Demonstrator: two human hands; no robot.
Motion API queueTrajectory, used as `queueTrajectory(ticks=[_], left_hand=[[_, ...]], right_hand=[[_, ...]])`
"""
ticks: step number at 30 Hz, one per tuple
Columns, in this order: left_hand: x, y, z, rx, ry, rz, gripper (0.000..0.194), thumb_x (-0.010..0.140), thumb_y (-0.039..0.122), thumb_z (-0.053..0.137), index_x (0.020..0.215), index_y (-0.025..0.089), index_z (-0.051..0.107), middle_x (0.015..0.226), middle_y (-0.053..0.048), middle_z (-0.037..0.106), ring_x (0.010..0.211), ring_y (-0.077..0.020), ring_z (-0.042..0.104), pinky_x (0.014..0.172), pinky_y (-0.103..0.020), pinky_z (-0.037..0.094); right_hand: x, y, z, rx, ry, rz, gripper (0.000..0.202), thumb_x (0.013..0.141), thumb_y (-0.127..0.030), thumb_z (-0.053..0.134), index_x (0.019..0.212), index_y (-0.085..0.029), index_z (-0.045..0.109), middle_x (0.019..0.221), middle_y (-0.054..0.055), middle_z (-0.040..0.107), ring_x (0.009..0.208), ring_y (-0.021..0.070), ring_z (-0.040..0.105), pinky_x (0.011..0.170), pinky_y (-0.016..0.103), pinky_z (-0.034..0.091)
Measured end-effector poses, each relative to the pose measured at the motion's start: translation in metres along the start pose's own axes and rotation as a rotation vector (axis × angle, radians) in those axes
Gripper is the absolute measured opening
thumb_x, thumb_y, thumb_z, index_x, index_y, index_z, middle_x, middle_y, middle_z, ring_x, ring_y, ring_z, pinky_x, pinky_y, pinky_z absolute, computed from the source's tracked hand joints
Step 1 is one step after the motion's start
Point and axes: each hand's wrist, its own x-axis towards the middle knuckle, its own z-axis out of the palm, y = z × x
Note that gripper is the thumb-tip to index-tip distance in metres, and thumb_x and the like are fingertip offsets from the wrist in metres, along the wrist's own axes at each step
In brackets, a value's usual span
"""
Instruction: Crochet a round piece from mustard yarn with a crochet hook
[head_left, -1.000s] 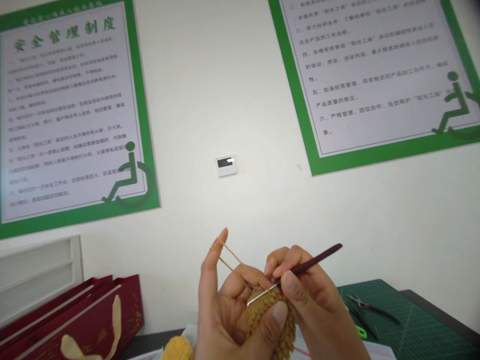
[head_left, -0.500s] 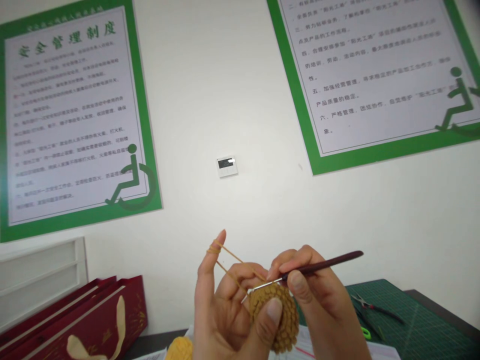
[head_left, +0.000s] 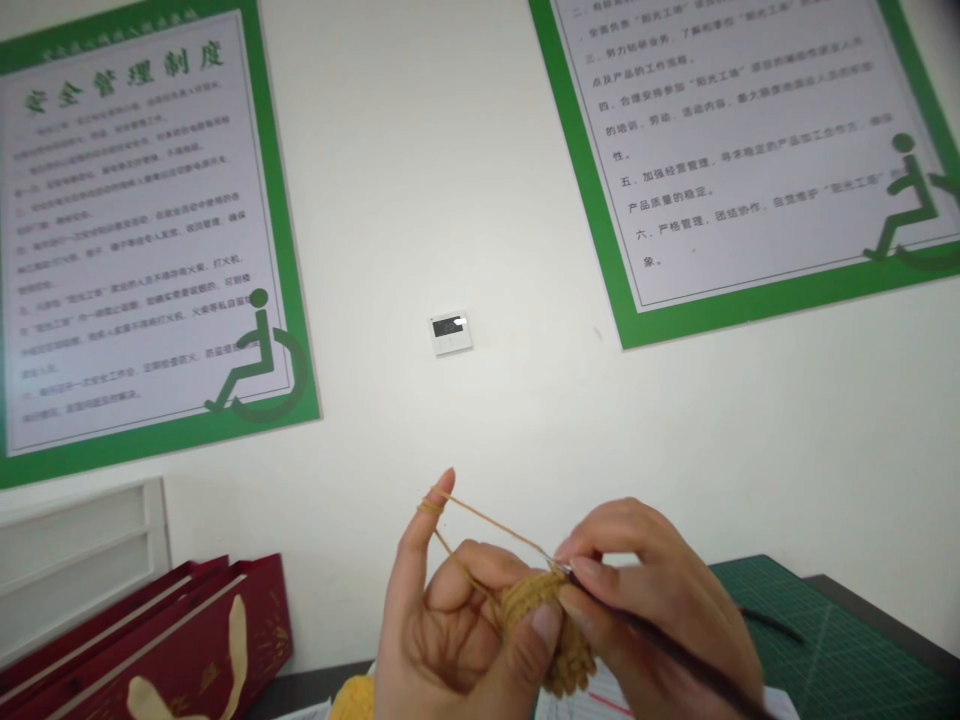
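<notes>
My left hand (head_left: pixel 457 620) pinches a round, mustard-yellow crocheted piece (head_left: pixel 525 597) between thumb and fingers. Yellow yarn (head_left: pixel 491 518) is wound round its raised index finger and runs down to the top edge of the piece. In my right hand (head_left: pixel 660 590) is a crochet hook (head_left: pixel 675 645) with a dark red handle, its shaft now slanting down to the right. The metal tip of the hook meets the yarn at the upper edge of the crochet. Part of the piece is hidden behind my left thumb.
Dark red gift bags (head_left: pixel 255 630) with cream ribbon handles stand at the lower left. A yellow yarn ball (head_left: pixel 352 698) sits beside my left wrist. On the right lies a green cutting mat (head_left: pixel 847 640) with a partly hidden red-handled tool (head_left: pixel 772 624). Green-framed posters (head_left: pixel 289 300) hang on the wall.
My right hand has rolled over, so the hook's handle swung from pointing up-right to down-right. The hook tip drew the yarn rightward, and the crocheted piece tilted to show its edge.
</notes>
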Motion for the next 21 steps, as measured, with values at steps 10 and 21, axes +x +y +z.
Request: queueTrajectory(ticks=[10, 21], left_hand=[[0.010, -0.007, -0.015, -0.290, -0.229, -0.345, 0.088, 0.060, 0.009, 0.088, 0.141, 0.022, 0.056, 0.079, -0.001, 0.065, 0.073, -0.0164, 0.065, 0.067, -0.026, 0.054], [0.007, -0.002, -0.014, -0.197, -0.213, -0.189, 0.090, 0.065, 0.014, 0.088, 0.145, 0.034, 0.051, 0.075, 0.000, 0.068, 0.067, -0.0141, 0.062, 0.065, -0.026, 0.051]], right_hand=[[-0.009, -0.002, 0.024, 0.564, 0.253, 0.366, 0.008, 0.095, -0.036, 0.061, 0.095, -0.030, 0.067, 0.070, 0.000, 0.060, 0.061, 0.0147, 0.055, 0.053, 0.028, 0.044], [0.006, -0.007, 0.013, 0.795, 0.089, 0.814, 0.024, 0.094, -0.039, 0.062, 0.078, -0.023, 0.055, 0.064, -0.004, 0.055, 0.051, 0.0088, 0.045, 0.048, 0.021, 0.036]])
